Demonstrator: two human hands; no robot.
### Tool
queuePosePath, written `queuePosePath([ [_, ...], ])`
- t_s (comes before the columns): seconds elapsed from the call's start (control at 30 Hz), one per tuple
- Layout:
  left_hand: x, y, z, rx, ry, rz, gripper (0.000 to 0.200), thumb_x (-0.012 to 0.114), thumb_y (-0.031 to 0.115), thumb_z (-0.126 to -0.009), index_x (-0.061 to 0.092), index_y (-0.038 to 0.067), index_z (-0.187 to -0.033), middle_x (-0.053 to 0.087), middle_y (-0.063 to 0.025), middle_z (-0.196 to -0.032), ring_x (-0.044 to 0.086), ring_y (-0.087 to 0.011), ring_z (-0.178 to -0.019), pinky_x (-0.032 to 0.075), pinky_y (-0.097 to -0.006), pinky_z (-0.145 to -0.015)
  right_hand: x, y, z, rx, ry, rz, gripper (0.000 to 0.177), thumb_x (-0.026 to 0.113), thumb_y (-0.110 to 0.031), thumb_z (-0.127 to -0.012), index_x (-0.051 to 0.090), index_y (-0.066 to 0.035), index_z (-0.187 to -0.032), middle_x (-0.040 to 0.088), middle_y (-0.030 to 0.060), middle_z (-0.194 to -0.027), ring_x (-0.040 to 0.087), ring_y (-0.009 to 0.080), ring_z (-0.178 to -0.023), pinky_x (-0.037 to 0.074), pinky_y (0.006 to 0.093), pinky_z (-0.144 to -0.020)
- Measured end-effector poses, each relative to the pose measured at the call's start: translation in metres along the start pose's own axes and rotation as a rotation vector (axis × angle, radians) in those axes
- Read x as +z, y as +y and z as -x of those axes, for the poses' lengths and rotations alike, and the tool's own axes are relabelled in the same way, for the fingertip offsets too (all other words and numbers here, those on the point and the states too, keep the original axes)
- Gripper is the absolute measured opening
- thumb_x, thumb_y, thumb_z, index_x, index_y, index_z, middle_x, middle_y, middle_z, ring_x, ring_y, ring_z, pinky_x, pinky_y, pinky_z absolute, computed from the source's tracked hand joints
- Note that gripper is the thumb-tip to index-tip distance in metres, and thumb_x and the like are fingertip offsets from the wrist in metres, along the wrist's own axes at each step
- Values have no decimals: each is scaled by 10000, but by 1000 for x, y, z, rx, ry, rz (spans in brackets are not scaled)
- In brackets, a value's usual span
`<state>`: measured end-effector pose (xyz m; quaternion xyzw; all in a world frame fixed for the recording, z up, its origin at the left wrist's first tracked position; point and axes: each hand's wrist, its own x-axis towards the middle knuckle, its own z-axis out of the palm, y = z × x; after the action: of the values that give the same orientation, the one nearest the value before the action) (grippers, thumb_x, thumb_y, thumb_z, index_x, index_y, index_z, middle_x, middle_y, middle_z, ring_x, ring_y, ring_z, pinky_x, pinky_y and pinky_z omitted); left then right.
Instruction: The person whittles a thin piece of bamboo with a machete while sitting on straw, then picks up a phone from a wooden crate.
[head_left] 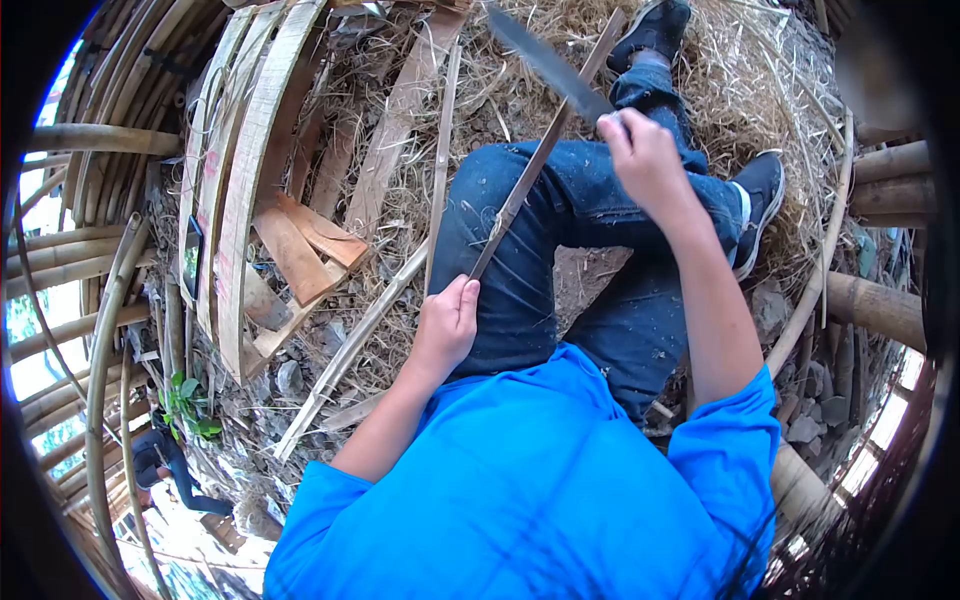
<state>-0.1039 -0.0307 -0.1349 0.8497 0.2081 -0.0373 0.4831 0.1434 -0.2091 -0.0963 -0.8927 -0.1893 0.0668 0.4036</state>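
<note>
A long, thin bamboo strip (537, 165) lies slantwise across my thigh in jeans, its far end near the top of the view. My left hand (450, 322) is closed around its near end. In my right hand (645, 160), closed around the handle, is a large knife (553, 66); its blade points up and to the left. The blade crosses over or lies against the upper part of the strip; whether they touch I cannot tell. Most of the knife's handle is hidden in my fist.
Pale wooden planks (262, 165) and short wood pieces stand at the left, with a phone (192, 257) beside them. Shavings (740, 90) cover the ground. Bamboo poles (875, 308) edge both sides. Another person (175, 468) is at the lower left.
</note>
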Motion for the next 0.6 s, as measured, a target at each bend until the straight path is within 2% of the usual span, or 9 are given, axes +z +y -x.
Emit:
queuePosePath([
  [0.1,1,-2,1,7,-4,-21,306,465,216,-991,495,-5,-783,482,-235,-583,537,-439,-572,352,-453,-473,8,-2,11,70,-11,-17,312,545,-251,-945,595,44,-858,607,275,-717,630,423,-694,480,448,-598],
  [0.17,3,-3,2,7,26,-16,309,466,219,-991,493,0,-775,477,-231,-573,538,-435,-565,350,-456,-467,16,-12,34,-73,-143,32,314,556,-254,-931,592,51,-862,612,288,-755,627,441,-756,488,468,-647],
  [0.23,4,-6,2,3,14,-41,300,473,212,-987,492,6,-770,472,-230,-564,536,-431,-554,349,-454,-461,13,-14,35,-90,-135,76,322,565,-264,-925,592,50,-860,611,287,-759,625,443,-747,487,471,-646],
  [0.3,5,-6,0,47,40,-52,289,479,200,-984,492,9,-767,471,-229,-559,536,-426,-545,349,-451,-457,5,-7,24,21,-19,48,335,560,-278,-930,596,48,-866,613,278,-740,627,434,-721,489,462,-623],
  [0.37,6,-3,3,36,31,-67,284,483,189,-982,485,8,-763,469,-224,-553,538,-419,-536,347,-448,-455,5,3,23,28,31,27,319,553,-265,-937,598,45,-881,607,273,-706,626,428,-695,487,456,-601],
  [0.57,6,1,2,76,44,-100,305,465,181,-992,464,3,-745,459,-214,-534,520,-405,-494,337,-442,-441,-24,5,27,-85,-42,156,327,555,-262,-942,588,48,-843,601,253,-682,613,430,-670,473,452,-583],
  [0.6,6,3,0,74,43,-96,311,467,187,-993,459,3,-742,460,-210,-531,516,-404,-488,334,-443,-439,-22,14,25,-95,18,142,329,553,-260,-943,584,49,-836,597,256,-681,611,430,-669,469,450,-578],
])
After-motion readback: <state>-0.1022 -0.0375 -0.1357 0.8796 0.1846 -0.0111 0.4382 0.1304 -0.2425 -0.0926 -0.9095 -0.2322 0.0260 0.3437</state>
